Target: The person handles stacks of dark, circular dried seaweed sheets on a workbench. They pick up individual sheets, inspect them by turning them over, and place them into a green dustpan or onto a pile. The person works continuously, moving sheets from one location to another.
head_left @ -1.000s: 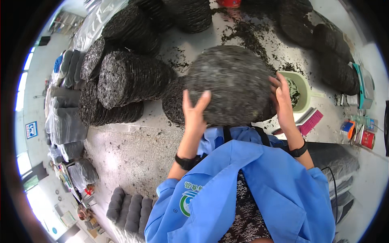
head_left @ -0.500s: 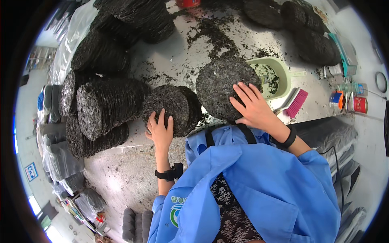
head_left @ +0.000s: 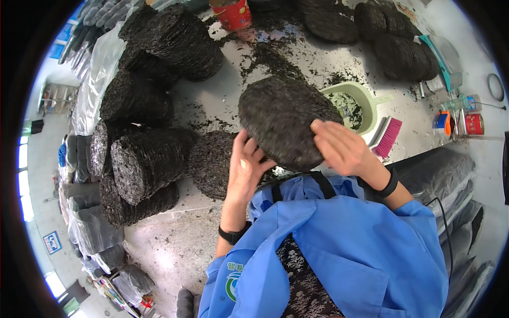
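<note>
A thick, dark round stack of dried seaweed sheets (head_left: pixel 286 119) stands tilted in front of me, slightly blurred. My right hand (head_left: pixel 347 149) grips its right edge, thumb on the near face. At the lower left edge, my left hand (head_left: pixel 246 168) holds it with bent fingers, palm turned toward the stack; some fingertips are hidden. Just left of that hand, another round seaweed stack (head_left: pixel 209 164) rests near the table edge, partly covered by the hand. A pale green dustpan (head_left: pixel 366 108) with seaweed crumbs lies behind the right hand.
Several seaweed rolls (head_left: pixel 154 161) are piled at the left, and more stacks (head_left: pixel 405 58) sit far right. A red bucket (head_left: pixel 233 16) stands at the back. Beside the dustpan lies a pink-bristled brush (head_left: pixel 389 137). Crumbs are scattered over the table (head_left: pixel 212 100).
My left hand has left the smaller stack and moved right to the larger one. That stack has been tilted up, and my right hand has shifted from its top to its right edge.
</note>
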The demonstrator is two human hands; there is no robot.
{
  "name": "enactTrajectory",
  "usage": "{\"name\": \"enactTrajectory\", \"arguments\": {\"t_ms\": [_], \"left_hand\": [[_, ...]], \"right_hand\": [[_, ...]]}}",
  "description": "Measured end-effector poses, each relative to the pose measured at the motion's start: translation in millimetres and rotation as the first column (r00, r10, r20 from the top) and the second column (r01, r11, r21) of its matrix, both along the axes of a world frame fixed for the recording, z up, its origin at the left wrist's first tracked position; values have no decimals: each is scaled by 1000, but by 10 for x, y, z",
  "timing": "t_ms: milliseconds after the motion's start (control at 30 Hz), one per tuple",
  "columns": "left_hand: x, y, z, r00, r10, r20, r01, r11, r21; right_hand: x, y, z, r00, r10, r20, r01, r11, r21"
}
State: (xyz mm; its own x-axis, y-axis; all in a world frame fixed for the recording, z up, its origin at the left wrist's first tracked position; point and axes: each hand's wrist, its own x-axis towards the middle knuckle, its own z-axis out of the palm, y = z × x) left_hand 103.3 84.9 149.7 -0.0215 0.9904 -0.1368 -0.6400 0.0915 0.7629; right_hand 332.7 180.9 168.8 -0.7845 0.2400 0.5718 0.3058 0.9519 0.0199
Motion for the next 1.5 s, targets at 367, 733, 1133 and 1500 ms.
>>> {"name": "enactTrajectory", "arguments": {"t_ms": [367,733,1133,1500], "left_hand": [[250,111,-161,995,87,56,-89,995,40],[-17,-90,-325,886,327,328,-245,932,-267],[-245,-271,-494,857,393,332,-304,907,-290],[-136,-222,-355,912,229,340,-190,971,-145]], "right_hand": [[-330,-325,-117,971,-167,-169,-7,689,-724],[327,132,2,420,-768,-483,13,537,-843],[545,321,-171,192,-811,-552,-273,496,-824],[423,146,-52,593,-726,-350,169,537,-827]]}}
